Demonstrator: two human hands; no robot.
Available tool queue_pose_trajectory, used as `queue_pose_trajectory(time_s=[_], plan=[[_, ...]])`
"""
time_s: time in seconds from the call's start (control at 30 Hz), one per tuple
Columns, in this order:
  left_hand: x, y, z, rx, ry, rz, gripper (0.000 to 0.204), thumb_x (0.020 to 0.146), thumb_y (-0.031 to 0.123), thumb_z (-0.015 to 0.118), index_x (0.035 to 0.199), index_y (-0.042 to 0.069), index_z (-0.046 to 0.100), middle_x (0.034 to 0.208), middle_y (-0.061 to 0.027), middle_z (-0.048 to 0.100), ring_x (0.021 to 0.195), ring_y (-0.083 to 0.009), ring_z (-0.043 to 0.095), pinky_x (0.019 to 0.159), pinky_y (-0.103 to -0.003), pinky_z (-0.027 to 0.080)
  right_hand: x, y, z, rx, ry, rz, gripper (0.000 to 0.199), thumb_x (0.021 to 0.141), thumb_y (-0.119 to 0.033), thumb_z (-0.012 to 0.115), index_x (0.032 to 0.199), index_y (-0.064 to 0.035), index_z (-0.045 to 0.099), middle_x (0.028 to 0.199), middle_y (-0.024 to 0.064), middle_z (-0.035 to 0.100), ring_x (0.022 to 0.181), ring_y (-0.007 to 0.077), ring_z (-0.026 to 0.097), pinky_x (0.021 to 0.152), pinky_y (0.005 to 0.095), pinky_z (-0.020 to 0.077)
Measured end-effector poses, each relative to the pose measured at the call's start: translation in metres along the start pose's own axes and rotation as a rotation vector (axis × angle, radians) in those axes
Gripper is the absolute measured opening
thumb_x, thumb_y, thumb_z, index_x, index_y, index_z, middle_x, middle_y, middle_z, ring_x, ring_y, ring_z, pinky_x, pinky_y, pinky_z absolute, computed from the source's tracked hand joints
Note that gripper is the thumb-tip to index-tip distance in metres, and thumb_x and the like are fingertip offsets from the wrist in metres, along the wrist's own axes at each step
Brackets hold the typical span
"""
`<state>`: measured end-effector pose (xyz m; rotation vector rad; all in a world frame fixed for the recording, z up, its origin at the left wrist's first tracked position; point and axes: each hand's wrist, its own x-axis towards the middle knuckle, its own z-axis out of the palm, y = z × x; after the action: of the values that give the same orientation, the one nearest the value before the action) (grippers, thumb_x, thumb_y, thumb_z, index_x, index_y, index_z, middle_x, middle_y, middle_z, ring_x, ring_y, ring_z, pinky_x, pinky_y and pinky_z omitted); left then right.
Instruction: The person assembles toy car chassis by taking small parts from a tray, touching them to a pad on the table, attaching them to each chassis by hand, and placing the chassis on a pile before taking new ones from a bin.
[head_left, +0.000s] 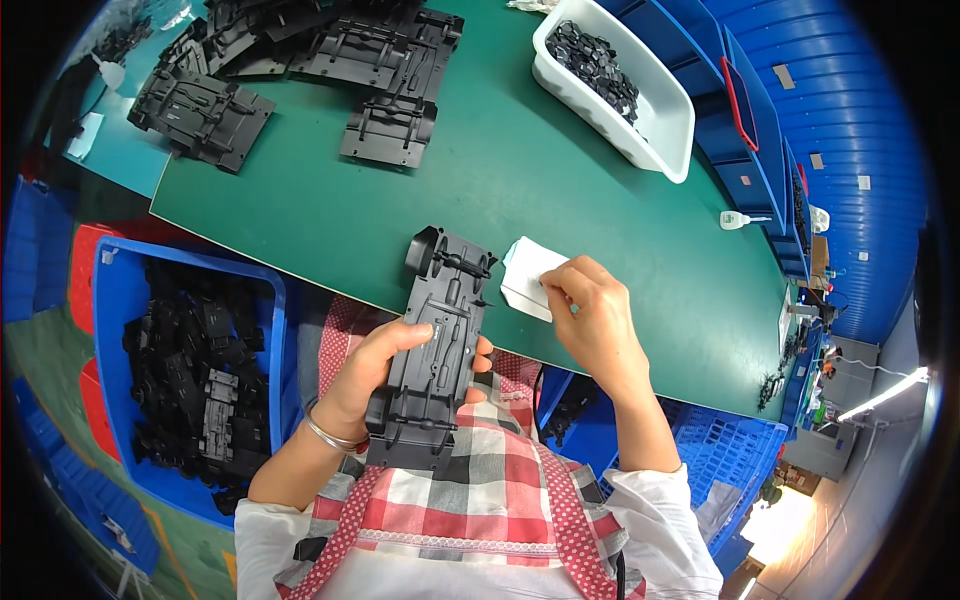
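My left hand (372, 372) grips a black plastic vehicle chassis (436, 345), thumb on its face and fingertips round the right edge. The chassis is tilted lengthwise over my lap and the table's near edge, its molded axle and shaft shapes facing up. A curved black piece sits at its far left corner. Right of it, a flat white pad (526, 272) lies on the green table (440, 205). My right hand (598, 310) is at the pad's right side, thumb and fingers pinched together. Whatever is between those fingertips is hidden.
Several similar chassis (205, 115) are piled at the far left. A white bin (660, 140) of small black parts stands at the far right, near blue racks (755, 195) and a small white bottle (735, 219). Left of me, a blue crate (275, 330) holds black parts.
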<state>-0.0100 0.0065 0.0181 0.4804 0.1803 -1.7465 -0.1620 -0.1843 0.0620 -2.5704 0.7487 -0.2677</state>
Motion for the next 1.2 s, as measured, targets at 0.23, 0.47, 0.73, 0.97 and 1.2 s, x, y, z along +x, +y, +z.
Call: queue_pose_trajectory(time_s=[0.23, 0.47, 0.73, 0.97, 1.2], plan=[[-0.001, 0.0, 0.002, -0.003, 0.022, 0.014, 0.05, 0.092, 0.028, 0.045, 0.122, -0.011, 0.052, 0.111, -0.0233, 0.063, 0.094, -0.0342, 0.068, 0.085, -0.039, 0.057, 0.0, 0.002, 0.002, -0.004, -0.007, 0.0, 0.008, 0.081, 0.005, 0.063, 0.087, 0.0035, 0.068, 0.085, 0.0143, 0.065, 0.072, 0.0292, 0.065, 0.061, 0.0345, 0.0528], [-0.001, -0.001, 0.003, 0.005, 0.031, 0.023, 0.049, 0.092, 0.028, 0.045, 0.122, -0.011, 0.052, 0.111, -0.0233, 0.063, 0.092, -0.0343, 0.069, 0.082, -0.038, 0.058, 0.001, 0.001, 0.0, -0.034, -0.022, -0.055, 0.01, 0.08, 0.005, 0.063, 0.087, 0.0032, 0.069, 0.086, 0.0143, 0.065, 0.072, 0.0296, 0.065, 0.064, 0.0358, 0.0528], [-0.001, -0.002, 0.0, 0.001, 0.019, 0.014, 0.051, 0.092, 0.029, 0.046, 0.122, -0.012, 0.052, 0.112, -0.0237, 0.063, 0.092, -0.0344, 0.069, 0.081, -0.038, 0.059, 0.008, 0.005, -0.019, 0.327, -0.032, 0.307, 0.014, 0.08, 0.0, 0.066, 0.093, 0.0037, 0.071, 0.082, 0.0156, 0.069, 0.073, 0.0242, 0.067, 0.071, 0.0329, 0.0534], [0.001, -0.002, -0.003, 0.009, -0.012, 0.008, 0.051, 0.092, 0.029, 0.045, 0.121, -0.013, 0.052, 0.112, -0.0238, 0.063, 0.093, -0.034, 0.069, 0.083, -0.038, 0.059, 0.007, 0.02, -0.025, 0.611, -0.142, 0.592, 0.017, 0.083, -0.004, 0.069, 0.098, 0.0022, 0.071, 0.082, 0.0062, 0.07, 0.072, 0.0079, 0.062, 0.064, 0.0247, 0.0491], [0.001, -0.003, -0.001, 0.011, 0.002, 0.009, 0.051, 0.092, 0.029, 0.045, 0.121, -0.013, 0.052, 0.112, -0.0239, 0.063, 0.094, -0.0343, 0.068, 0.083, -0.039, 0.059, -0.002, 0.01, -0.006, 0.162, 0.001, 0.137, 0.01, 0.079, 0.003, 0.067, 0.089, 0.0016, 0.069, 0.081, 0.0117, 0.067, 0.07, 0.0192, 0.065, 0.062, 0.028, 0.0503]])
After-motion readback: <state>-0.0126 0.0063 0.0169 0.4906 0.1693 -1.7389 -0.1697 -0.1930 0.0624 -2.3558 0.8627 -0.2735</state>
